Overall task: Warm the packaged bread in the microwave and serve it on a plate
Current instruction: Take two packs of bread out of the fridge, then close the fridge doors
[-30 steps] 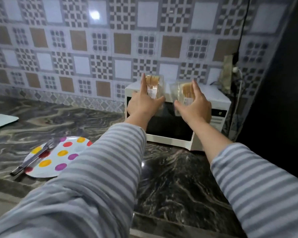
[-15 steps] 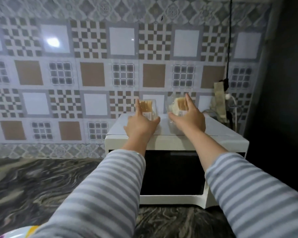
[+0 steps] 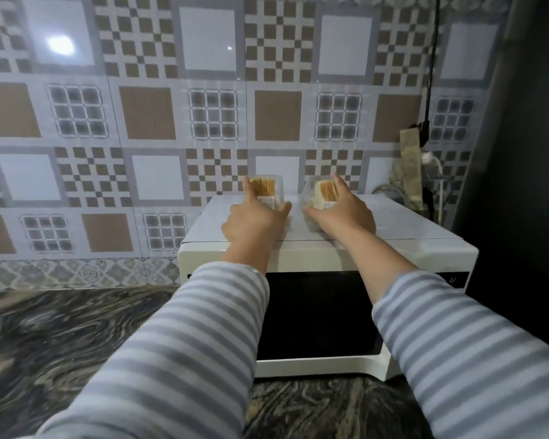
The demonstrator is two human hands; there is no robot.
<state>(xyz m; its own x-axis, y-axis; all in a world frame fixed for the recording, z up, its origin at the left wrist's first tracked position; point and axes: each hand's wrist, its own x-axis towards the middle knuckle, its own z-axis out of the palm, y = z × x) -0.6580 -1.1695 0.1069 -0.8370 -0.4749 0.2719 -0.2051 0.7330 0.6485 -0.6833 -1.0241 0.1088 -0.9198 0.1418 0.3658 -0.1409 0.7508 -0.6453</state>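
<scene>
Bread packs clear, atop microwave

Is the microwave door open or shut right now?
Shut. The microwave door's dark glass sits flush with the white front, and both bread packs are on top of it, not inside.

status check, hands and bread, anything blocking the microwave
Left hand grips left bread pack, right hand grips right bread pack. Both packs on top of microwave; door closed. Nothing blocks the door.
</scene>
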